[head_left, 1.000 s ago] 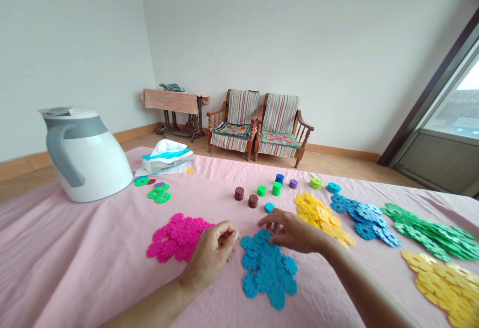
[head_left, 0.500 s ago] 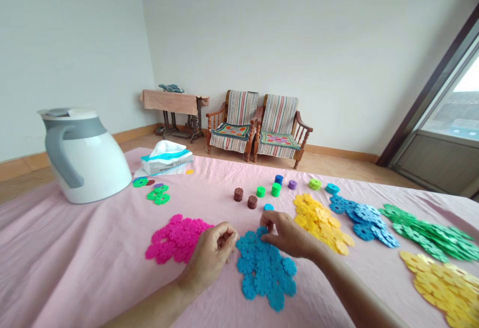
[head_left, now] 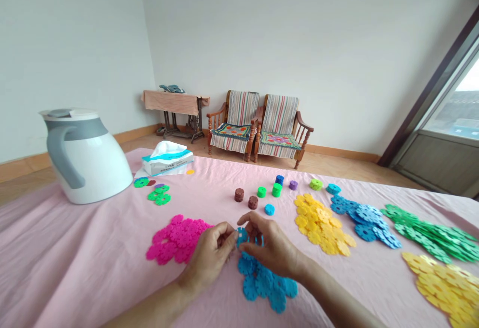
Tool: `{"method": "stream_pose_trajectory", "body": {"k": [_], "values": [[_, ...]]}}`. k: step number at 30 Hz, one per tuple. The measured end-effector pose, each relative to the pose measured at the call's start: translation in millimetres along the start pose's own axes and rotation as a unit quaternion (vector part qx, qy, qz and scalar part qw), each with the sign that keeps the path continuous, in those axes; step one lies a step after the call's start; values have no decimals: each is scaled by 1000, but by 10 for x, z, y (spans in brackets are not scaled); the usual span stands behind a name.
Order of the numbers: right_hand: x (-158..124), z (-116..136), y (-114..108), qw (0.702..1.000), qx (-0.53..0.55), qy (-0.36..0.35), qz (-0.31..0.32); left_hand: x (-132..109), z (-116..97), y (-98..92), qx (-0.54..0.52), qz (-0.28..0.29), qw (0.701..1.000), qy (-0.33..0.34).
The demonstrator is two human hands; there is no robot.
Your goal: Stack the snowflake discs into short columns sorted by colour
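My left hand [head_left: 213, 249] is closed in a pinch between the pink and blue piles; what its fingertips hold is hidden. A blue snowflake disc [head_left: 240, 237] shows between the two hands, at the curled fingers of my right hand [head_left: 270, 244] and close to the left fingertips. Under the right hand spreads a pile of blue snowflake discs [head_left: 265, 285], partly covered by it. To the left, pink snowflake discs [head_left: 175, 240] lie in a heap, partly behind the left hand. Just beyond the right hand sits a small blue stack [head_left: 269, 209].
Small stacks stand farther back, including brown [head_left: 253, 202] and green [head_left: 277, 189] ones. Yellow discs [head_left: 320, 228], darker blue discs [head_left: 364, 218] and green discs [head_left: 430, 230] are heaped rightward. A white jug [head_left: 93, 163] and a tissue box [head_left: 167, 161] stand at left.
My right hand has moved left from the top of the blue pile toward my left hand, with a blue disc now at its fingers. The small blue stack is uncovered. My left hand stays pinched.
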State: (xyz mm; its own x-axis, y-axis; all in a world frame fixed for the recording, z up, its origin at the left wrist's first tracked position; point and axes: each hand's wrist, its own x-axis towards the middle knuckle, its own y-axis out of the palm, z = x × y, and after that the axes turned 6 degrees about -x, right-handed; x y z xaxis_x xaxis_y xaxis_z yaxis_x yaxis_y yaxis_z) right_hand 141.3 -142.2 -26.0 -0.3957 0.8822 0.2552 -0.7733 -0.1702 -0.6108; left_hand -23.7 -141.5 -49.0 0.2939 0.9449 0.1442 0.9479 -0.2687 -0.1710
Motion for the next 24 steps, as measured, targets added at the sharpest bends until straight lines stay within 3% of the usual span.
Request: {"method": "stream_pose_trajectory", "body": {"k": [7,9,12,14,18,24], "values": [[-1,7,19,994,-85,-65,-35,7,-2,-21,-58,-4,998,-23],[48,-63,-65,990,-100,-50,-86,7,-3,-23,-59,-9,998,-25],[141,-302,-259,967,-104,38,-228,10,-1,-16,-56,-10,998,-23],[182,-513,-367,949,-103,86,-286,14,0,-5,-51,-7,998,-23],[196,-841,-398,944,-129,125,-277,15,0,8,-50,-6,999,-16],[205,-952,-274,945,-157,154,-241,3,13,-1,-44,-2,999,-12]]}}
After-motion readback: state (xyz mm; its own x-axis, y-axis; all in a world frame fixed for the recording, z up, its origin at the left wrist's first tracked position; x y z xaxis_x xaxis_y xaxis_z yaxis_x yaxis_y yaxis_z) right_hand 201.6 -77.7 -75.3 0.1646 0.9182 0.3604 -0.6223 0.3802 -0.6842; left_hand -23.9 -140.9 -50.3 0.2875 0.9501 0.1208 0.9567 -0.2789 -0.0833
